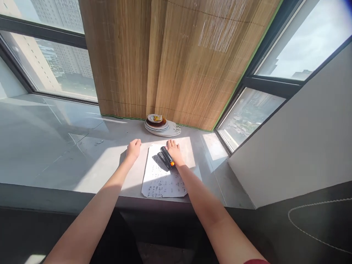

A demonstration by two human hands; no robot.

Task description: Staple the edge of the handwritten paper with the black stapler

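Saw the stapler (pixel 167 155) lying on the written paper (pixel 150 175) just below the frame's centre, close beside the right hand (pixel 173 149), spread open with contact impossible to tell, and the left hand (pixel 134 149) curled closed left of centre around nothing visible. Judged a sideways sweep of the right wrist likely to knock the stapler askew and drag the paper over the sill's (pixel 68 165) near edge, lower centre. Feared, from a careless forward reach, a bump against the plates (pixel 158 127) at upper centre.
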